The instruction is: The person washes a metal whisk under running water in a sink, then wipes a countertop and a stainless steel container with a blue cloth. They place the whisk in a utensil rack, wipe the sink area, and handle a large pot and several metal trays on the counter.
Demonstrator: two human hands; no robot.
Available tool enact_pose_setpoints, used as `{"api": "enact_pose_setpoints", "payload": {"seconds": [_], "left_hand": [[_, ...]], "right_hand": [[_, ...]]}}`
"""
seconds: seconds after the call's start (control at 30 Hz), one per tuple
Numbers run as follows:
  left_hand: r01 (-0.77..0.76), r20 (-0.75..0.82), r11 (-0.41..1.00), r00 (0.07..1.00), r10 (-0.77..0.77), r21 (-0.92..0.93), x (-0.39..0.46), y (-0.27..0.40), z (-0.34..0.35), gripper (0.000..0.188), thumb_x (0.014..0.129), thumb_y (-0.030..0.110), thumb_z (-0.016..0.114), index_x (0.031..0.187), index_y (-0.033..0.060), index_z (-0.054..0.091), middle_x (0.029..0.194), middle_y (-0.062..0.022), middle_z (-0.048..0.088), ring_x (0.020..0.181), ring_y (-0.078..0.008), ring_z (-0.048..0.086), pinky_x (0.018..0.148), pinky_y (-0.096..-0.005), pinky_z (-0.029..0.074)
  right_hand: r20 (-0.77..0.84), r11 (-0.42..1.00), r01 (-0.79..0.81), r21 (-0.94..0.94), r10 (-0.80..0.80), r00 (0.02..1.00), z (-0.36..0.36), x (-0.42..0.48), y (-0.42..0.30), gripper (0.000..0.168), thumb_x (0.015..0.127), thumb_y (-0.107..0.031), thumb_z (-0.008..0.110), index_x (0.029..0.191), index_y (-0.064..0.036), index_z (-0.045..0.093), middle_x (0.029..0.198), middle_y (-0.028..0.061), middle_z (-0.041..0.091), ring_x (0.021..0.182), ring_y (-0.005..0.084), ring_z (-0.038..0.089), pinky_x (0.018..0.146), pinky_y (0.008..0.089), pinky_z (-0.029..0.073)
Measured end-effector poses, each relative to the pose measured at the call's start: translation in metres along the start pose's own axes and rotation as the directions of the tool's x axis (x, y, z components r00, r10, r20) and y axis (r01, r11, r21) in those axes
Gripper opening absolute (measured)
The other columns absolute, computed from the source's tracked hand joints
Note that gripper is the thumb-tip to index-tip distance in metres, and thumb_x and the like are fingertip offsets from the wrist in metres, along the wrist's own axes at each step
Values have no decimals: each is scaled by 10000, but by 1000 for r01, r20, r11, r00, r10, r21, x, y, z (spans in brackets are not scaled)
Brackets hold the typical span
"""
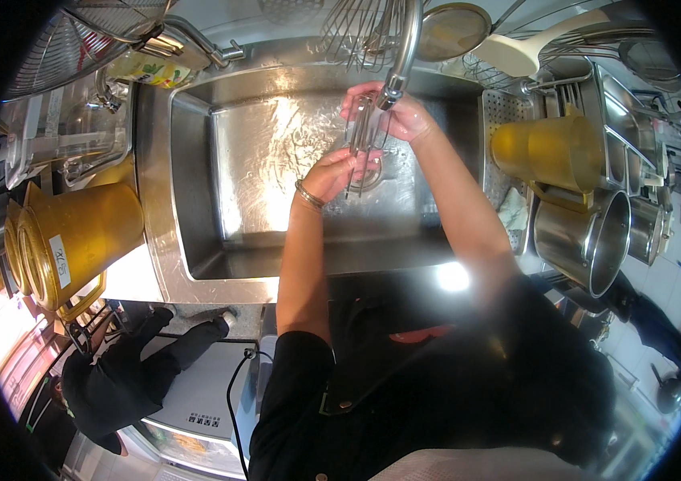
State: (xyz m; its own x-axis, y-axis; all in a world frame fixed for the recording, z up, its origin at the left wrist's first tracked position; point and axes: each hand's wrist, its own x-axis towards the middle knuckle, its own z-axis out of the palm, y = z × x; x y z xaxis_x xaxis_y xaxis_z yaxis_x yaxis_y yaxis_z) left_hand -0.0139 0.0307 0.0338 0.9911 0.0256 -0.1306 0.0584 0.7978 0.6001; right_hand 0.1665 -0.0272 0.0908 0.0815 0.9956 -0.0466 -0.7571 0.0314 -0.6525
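Over a deep stainless steel sink (pixel 196 198), both my hands are on a wire beater or similar metal utensil (pixel 363 129) under the spout of a metal faucet (pixel 403 54). My left hand (pixel 331 174), with a bracelet at the wrist, holds its lower part near thin prongs. My right hand (pixel 403 114) is around its upper part, partly hidden by the faucet head. The utensil is blurred and wet, so its exact kind cannot be told. Water lies on the sink floor around the drain.
Yellow plastic pitchers (pixel 82 234) stand at the left; another yellow pitcher (pixel 548 147) lies on a perforated tray (pixel 500 108) at the right, beside a steel pot (pixel 581 240). Whisks (pixel 352 36) and a strainer (pixel 455 30) hang behind the sink. A person in black (pixel 118 385) is at lower left.
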Motion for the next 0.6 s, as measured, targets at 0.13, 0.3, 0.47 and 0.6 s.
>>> {"api": "enact_pose_setpoints", "payload": {"seconds": [0.13,0.3,0.47,0.6], "left_hand": [[-62,-149,993,986,77,103,3,-7,1,200,831,97,499,982,-25,548,941,-77,589,795,-123,511,731,-246,393],[-150,-401,957,883,243,249,9,-19,-13,94,810,65,534,808,-3,598,812,-59,611,736,-115,515,707,-248,406],[-223,-424,935,845,327,276,11,-24,-19,96,783,57,573,836,-18,602,826,-77,627,713,-101,522,676,-226,413],[-241,-476,945,819,321,222,11,-24,-18,109,777,39,575,860,-27,600,845,-101,629,750,-117,557,695,-225,429]], "right_hand": [[53,997,11,-78,-7,999,-2,4,1,413,769,-207,547,1115,13,493,1029,170,552,985,240,522,864,348,406],[-145,953,-57,-298,14,989,6,2,-3,554,772,-411,554,1181,-48,462,1113,148,517,1060,220,469,891,353,385],[-164,970,-33,-241,-7,986,5,-6,5,456,822,-303,514,1181,-31,443,1092,94,530,1040,181,481,905,331,372],[-134,961,22,-276,-62,989,13,-7,10,551,788,-430,528,1168,-36,460,1034,106,539,1070,226,465,895,362,379]]}}
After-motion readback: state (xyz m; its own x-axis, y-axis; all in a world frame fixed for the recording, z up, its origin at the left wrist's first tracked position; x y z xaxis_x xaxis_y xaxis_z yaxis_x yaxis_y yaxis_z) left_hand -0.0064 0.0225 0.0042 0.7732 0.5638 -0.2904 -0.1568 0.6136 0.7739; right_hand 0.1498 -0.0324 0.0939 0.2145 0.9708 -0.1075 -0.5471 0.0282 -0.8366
